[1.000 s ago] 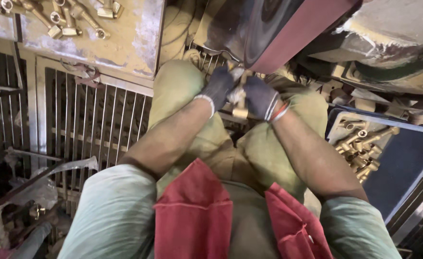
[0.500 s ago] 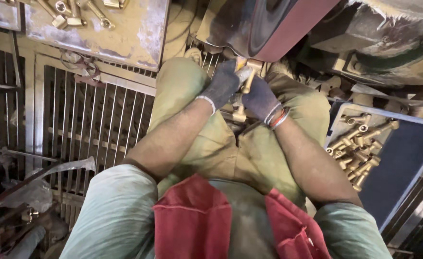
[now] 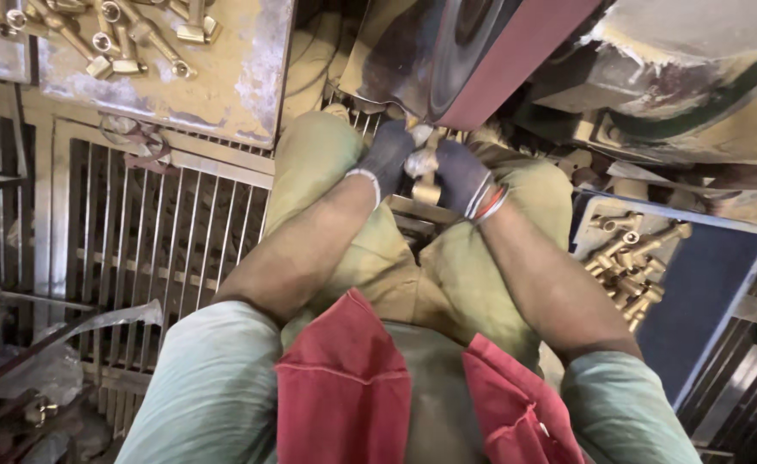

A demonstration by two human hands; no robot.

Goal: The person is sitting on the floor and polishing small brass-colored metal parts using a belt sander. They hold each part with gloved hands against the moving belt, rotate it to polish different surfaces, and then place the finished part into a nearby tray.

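Both my hands wear dark grey gloves and grip one brass fitting (image 3: 426,170) between them. My left hand (image 3: 384,157) holds its left side and my right hand (image 3: 462,178) its right side. The fitting's top end is pressed up against the red sanding belt (image 3: 516,64) of the machine just above my knees. My forearms reach forward over my lap, and a red cloth (image 3: 344,387) hangs at my chest.
A dusty metal tray (image 3: 232,77) at the upper left holds several brass fittings (image 3: 112,34). A blue tray (image 3: 696,301) at the right holds several more brass fittings (image 3: 632,258). A metal floor grating (image 3: 138,249) lies at my left, with crumpled plastic (image 3: 52,361) at the lower left.
My hands stay on the brass fitting at the belt, shifting it slightly upward against the belt. The view has tilted a little.
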